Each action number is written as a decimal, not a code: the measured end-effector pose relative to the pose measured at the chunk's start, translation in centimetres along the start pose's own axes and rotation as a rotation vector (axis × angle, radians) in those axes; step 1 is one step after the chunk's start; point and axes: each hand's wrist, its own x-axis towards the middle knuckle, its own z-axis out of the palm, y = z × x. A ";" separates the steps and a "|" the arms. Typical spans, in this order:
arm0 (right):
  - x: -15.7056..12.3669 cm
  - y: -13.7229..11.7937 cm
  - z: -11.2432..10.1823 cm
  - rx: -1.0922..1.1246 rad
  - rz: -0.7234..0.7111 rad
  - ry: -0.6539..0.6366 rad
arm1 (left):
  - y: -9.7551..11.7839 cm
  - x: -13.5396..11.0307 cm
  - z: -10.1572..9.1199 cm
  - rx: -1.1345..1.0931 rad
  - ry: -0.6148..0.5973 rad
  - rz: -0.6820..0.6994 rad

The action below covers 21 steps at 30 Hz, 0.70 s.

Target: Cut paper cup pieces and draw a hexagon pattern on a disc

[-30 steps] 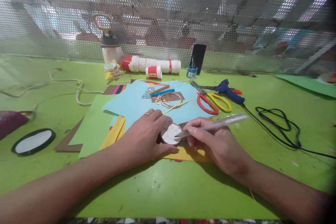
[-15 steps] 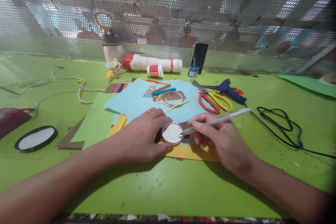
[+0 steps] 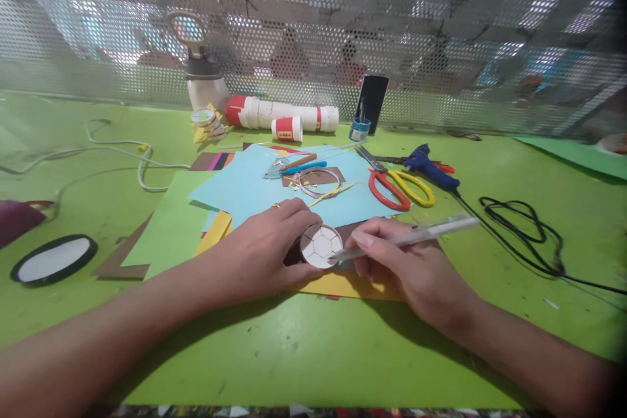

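Observation:
A small round white paper disc (image 3: 321,245) with a drawn ball pattern lies on brown and yellow paper near the middle of the green table (image 3: 313,353). My left hand (image 3: 262,251) rests beside it, fingers curled around the disc's left edge and holding it down. My right hand (image 3: 406,268) is closed on a clear white pen (image 3: 416,234), whose tip touches the disc's lower right edge.
Light blue paper (image 3: 255,186) and green sheets lie behind the disc. Red-and-yellow scissors (image 3: 396,188), a blue glue gun (image 3: 431,168) with black cable (image 3: 519,228), stacked paper cups (image 3: 284,119), a phone (image 3: 371,103), a white cord (image 3: 132,157) and a black-rimmed oval (image 3: 53,260) surround them.
The pen tip moved along the disc's right edge, from lower right up and back down. The view shifted slightly; my left hand stays on the disc.

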 end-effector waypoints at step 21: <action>-0.1 -0.7 0.3 -0.149 0.061 0.078 | 0.2 0.1 0.0 0.021 -0.016 -0.034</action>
